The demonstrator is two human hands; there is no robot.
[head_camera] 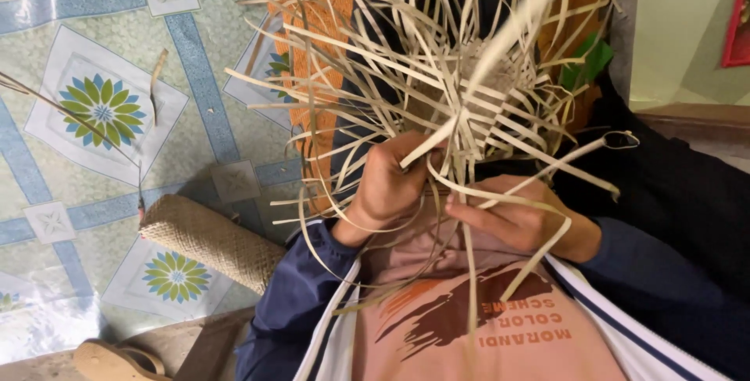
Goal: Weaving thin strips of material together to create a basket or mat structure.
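Note:
A half-woven piece of pale straw strips (476, 100) is held up in front of me, with many loose strips fanning out in all directions. My left hand (388, 182) is closed around a strip at the lower left edge of the weave. My right hand (512, 213) pinches another strip just below the woven centre, its fingers curled. Both hands sit close together above my pink shirt and dark blue jacket sleeves.
A rolled woven mat (211, 242) lies on the patterned blue and white floor (101, 107) at lower left. An orange cloth (316, 45) sits behind the strips. A sandal (113, 361) shows at the bottom left. Stray strips lie on the floor.

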